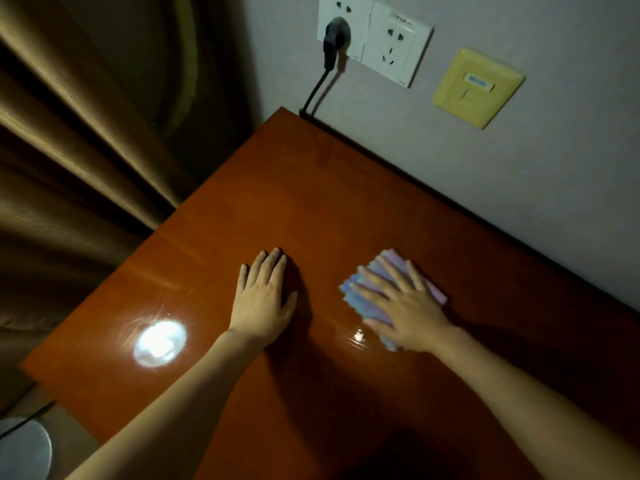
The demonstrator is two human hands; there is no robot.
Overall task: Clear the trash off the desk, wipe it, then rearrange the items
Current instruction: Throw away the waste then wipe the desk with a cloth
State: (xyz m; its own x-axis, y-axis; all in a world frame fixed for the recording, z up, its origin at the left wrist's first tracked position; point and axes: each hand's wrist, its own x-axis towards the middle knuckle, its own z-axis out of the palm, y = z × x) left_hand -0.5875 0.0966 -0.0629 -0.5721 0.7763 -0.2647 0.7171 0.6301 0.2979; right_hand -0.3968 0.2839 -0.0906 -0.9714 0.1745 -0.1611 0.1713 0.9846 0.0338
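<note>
The reddish-brown wooden desk (pixel 311 188) fills the middle of the head view, its glossy top bare except for my hands and a cloth. My left hand (pixel 263 296) lies flat on the wood, fingers straight and close together. To its right, my right hand (pixel 401 306) presses flat with spread fingers on a folded pale purple-blue cloth (pixel 434 289). The cloth shows around the fingers and looks slightly blurred.
Brown curtains (pixel 86 161) hang to the left of the desk. On the wall behind are white sockets (pixel 391 46) with a black plug (pixel 334 39) and cable, and a yellow wall plate (pixel 478 86). A round grey object (pixel 24 448) sits on the floor at bottom left.
</note>
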